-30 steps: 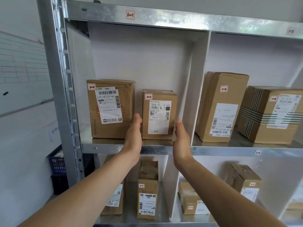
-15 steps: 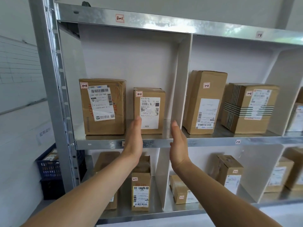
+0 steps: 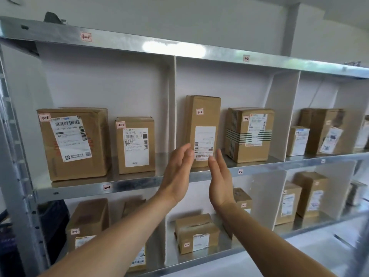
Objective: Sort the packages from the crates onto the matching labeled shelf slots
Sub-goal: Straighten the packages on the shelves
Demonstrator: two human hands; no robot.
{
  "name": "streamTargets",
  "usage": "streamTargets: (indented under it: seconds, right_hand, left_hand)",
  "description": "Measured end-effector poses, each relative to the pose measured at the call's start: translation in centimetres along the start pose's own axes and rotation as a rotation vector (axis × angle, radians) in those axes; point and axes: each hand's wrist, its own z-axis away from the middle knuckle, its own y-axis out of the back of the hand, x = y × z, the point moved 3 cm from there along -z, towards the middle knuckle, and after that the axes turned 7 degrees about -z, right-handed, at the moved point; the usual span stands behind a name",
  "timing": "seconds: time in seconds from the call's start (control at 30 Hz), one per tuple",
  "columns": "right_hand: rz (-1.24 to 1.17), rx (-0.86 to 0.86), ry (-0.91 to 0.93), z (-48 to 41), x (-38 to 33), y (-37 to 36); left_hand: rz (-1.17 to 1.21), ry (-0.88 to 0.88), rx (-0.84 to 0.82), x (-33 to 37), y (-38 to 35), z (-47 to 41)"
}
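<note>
A metal shelf rack holds cardboard packages in slots split by white dividers. Slot 1-1 holds a large box and a smaller box, both tagged 1-1. Slot 1-2 holds a tall box and a black-striped box, both tagged 1-2. My left hand and my right hand are raised with straight fingers, palms facing each other, in front of the tall 1-2 box. Both hold nothing.
Lower slots labelled 2-1 and 2-2 hold more boxes, such as one lying flat. Further slots at the right hold several packages. A dark crate stands behind the rack at lower left. The steel upright runs along the left edge.
My hands have let go of the small 1-1 box and drawn back from the shelf. The view has swung right, so both hands now hover before slot 1-2.
</note>
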Motion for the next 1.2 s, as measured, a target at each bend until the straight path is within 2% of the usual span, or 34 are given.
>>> streamTargets:
  seconds: [0.6, 0.77, 1.0, 1.1, 1.2]
  right_hand:
    - [0.073, 0.067, 0.038, -4.5, 0.0, 15.0]
    - [0.079, 0.098, 0.022, -5.8, 0.1, 18.4]
    - [0.181, 0.169, 0.032, -8.6, 0.6, 21.5]
    - [0.231, 0.176, 0.040, -10.0, 1.4, 21.6]
    - [0.326, 0.119, 0.073, -11.3, 2.2, 21.0]
  left_hand:
    - [-0.087, -0.021, -0.066, 3.6, -13.3, -3.6]
    - [-0.091, -0.123, -0.111, 5.0, -17.2, -4.6]
    - [-0.075, -0.153, -0.161, 3.8, -21.8, -7.8]
    - [-0.153, -0.198, -0.145, 2.5, -22.8, -9.0]
    - [-0.338, -0.295, -0.049, 1.3, -22.9, -10.1]
